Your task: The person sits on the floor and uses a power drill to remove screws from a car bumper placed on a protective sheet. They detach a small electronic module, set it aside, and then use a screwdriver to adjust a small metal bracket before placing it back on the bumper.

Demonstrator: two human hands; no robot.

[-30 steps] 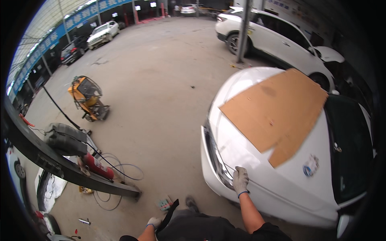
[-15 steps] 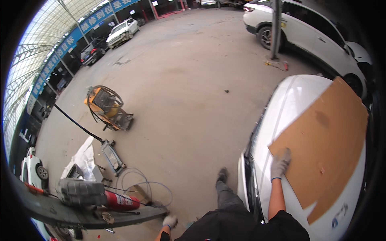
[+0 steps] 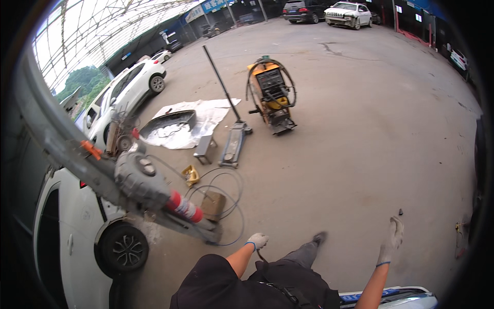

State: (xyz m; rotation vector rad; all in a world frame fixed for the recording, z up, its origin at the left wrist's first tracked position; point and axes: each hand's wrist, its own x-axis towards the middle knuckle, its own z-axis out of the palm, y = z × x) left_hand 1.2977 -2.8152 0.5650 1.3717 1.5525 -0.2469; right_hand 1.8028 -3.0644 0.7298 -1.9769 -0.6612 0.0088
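Note:
My left hand point(image 3: 258, 241), in a pale work glove with a blue cuff, is closed in front of my waist. A dark strap-like strip point(image 3: 261, 256) runs from just below it toward my clothing; whether the fingers grip it is hidden. My right hand point(image 3: 393, 239), gloved alike, hangs out to the right over the concrete floor with its fingers stretched out and nothing in it. Below the right forearm shows the edge of a white car point(image 3: 411, 296).
To the left a grey lift post point(image 3: 67, 139) slants down, carrying a red cylinder point(image 3: 184, 207) and a dark grey casing. Beyond are a hose point(image 3: 242, 216), a brown block point(image 3: 212, 205), a floor jack point(image 3: 235, 144), a stool point(image 3: 205, 148) and an orange wheeled machine point(image 3: 272, 92). White cars stand left.
My view has swung left. My right hand has come off the brown sheet on the white car's hood, which is out of view. My left hand is now away from the post's foot.

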